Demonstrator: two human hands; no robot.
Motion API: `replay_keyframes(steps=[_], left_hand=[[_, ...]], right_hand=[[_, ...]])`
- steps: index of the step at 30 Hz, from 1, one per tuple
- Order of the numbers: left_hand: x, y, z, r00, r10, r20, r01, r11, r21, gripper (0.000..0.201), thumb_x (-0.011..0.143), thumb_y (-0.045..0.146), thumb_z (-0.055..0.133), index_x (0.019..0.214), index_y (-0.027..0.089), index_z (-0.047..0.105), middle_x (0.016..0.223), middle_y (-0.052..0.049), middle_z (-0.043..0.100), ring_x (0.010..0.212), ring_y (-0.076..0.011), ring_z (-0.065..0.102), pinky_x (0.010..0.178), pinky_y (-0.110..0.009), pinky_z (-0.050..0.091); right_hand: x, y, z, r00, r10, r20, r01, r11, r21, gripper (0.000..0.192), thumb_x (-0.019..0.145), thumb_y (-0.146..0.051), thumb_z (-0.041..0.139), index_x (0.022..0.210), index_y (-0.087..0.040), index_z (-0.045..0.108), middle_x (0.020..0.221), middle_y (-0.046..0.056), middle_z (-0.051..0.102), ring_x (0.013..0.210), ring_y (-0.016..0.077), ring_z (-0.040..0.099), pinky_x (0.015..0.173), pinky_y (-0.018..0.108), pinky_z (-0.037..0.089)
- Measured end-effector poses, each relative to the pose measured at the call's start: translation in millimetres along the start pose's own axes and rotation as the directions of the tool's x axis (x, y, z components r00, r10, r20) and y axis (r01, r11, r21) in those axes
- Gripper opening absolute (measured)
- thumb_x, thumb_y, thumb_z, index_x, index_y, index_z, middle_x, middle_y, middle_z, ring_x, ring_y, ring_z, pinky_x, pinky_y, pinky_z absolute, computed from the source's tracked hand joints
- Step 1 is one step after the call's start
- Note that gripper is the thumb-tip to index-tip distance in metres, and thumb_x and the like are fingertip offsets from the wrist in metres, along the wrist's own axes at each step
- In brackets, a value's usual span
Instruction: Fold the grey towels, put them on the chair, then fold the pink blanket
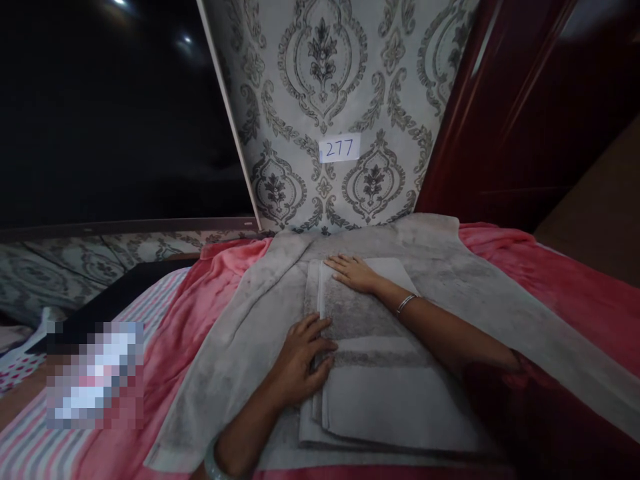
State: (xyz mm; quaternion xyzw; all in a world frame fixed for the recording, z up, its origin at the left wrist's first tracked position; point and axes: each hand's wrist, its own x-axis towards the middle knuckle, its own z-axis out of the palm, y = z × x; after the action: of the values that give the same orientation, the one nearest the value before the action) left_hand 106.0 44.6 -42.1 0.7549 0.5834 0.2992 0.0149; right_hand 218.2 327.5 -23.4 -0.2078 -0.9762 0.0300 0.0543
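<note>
A folded grey cloth (380, 400), with darker mottled bands and several stacked layers, lies in the middle. My right hand (353, 273) rests flat on its far end, fingers stretched toward the left. At the cloth's left folded edge is my left hand (303, 360), its fingers apart and slightly bent, with the fingertips touching the edge. Part of the cloth's right side is hidden by my right forearm and dark red sleeve. Beneath it spreads a larger grey cover (215, 380), creased on the left.
A pink blanket (575, 280) shows on both sides of the grey cover. Striped fabric (155, 293) and a blurred-out item (95, 373) lie at the left. Behind stand a large black screen (115, 120), a patterned wall with a "277" paper (340, 147), and dark red glossy furniture (525, 100).
</note>
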Motion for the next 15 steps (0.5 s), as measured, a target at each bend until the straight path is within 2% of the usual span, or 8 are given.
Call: replay_keyframes(steps=[5,9,12,15], left_hand=[[1.7,-1.9,-0.6,1.0,-0.004,0.026,0.004,1.0,-0.018,0.025,0.089,0.026,0.059,0.111,0.026,0.072,0.145,-0.007,0.059,0.143,-0.0309,0.043,0.112,-0.055,0.043],[3.3,-5.5,-0.2,0.999,0.003,0.049,-0.001,0.999,-0.044,0.026,0.09,0.029,0.059,0.112,0.025,0.072,0.146,-0.008,0.058,0.144,-0.0319,0.041,0.114,-0.056,0.039],[4.6,-8.3,0.4,0.998,0.019,0.068,-0.014,0.998,-0.062,0.028,0.091,0.032,0.058,0.114,0.024,0.072,0.147,-0.009,0.057,0.144,-0.0317,0.04,0.116,-0.055,0.036],[5.8,-9.0,0.5,0.998,0.022,0.055,-0.018,0.997,-0.079,0.027,0.09,0.033,0.058,0.112,0.023,0.071,0.148,-0.01,0.056,0.143,-0.0303,0.042,0.118,-0.053,0.035]], right_hand=[[3.9,5.7,3.3,0.997,0.074,-0.016,-0.074,0.997,0.003,0.06,0.106,-0.045,0.021,0.161,-0.023,0.031,0.165,0.01,0.03,0.152,0.0281,0.027,0.12,0.054,0.024],[2.3,1.9,-3.2,0.99,0.137,-0.022,-0.137,0.991,-0.013,0.061,0.106,-0.047,0.024,0.162,-0.023,0.027,0.167,0.01,0.024,0.154,0.0301,0.021,0.12,0.057,0.021],[-5.2,-7.3,-10.9,0.982,0.187,-0.017,-0.187,0.982,0.016,0.062,0.106,-0.049,0.025,0.162,-0.023,0.027,0.169,0.011,0.018,0.155,0.0331,0.015,0.119,0.061,0.019],[-29.9,-28.5,-14.6,0.992,0.125,-0.031,-0.123,0.99,0.066,0.062,0.106,-0.054,0.022,0.161,-0.026,0.03,0.169,0.009,0.017,0.155,0.0343,0.014,0.119,0.063,0.019]])
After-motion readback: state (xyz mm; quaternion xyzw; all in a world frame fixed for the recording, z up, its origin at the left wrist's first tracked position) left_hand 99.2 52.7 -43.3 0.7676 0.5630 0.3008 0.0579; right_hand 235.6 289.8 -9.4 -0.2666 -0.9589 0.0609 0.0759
